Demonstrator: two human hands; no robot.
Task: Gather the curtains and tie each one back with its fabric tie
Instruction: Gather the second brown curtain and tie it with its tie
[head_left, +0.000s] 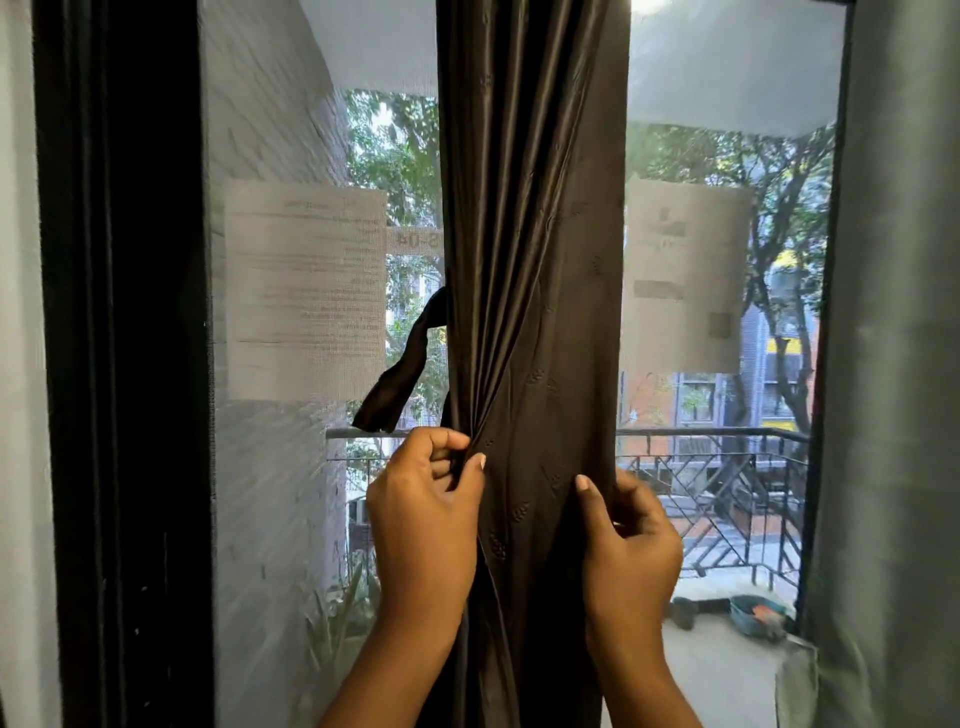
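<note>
Fingers (447, 452) of the left hand (423, 519) curl around the left edge of a dark brown, satin-like curtain (535, 260) with a faint embossed pattern, thumb pressed on the fabric, at lower centre of the frame. At the curtain's right edge, the right hand (626, 540) pinches the cloth between thumb and curled fingers. Bunched into vertical folds between the two hands, the curtain hangs down the middle of the frame. A matching dark fabric tie (400, 374) dangles loose just left of the curtain, its end just above the left hand. Behind, a mesh-screened window (291, 467) carries two pale paper notices (306, 291); a metal balcony railing (727, 499) and trees show beyond. A pale grey curtain (893, 364) fills the right edge.
</note>
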